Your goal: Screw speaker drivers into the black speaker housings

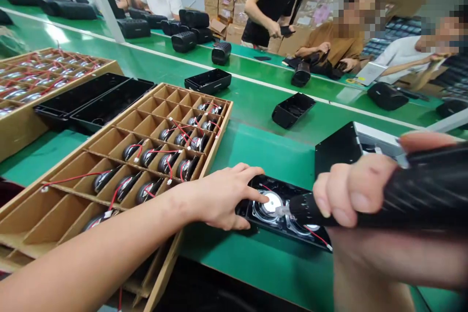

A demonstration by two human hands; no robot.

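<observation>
My left hand [226,197] spans the left end of a long black speaker housing [292,187], thumb at the near edge and fingers across the far edge and inside. Two round speaker drivers [269,203] with silver backs sit in the housing, and a red wire [318,236] trails at its right end. My right hand [358,190] is wrapped round a black electric screwdriver [431,187]. The screwdriver points left, its tip over the area between the two drivers; whether it touches a screw I cannot tell.
A cardboard divider box [146,124] with several wired drivers stands at left, another box [51,75] behind it. Black housings [208,80] and an open one [293,109] lie beyond. A black-and-white box [336,148] stands at right. Several people work across the green conveyor [248,75].
</observation>
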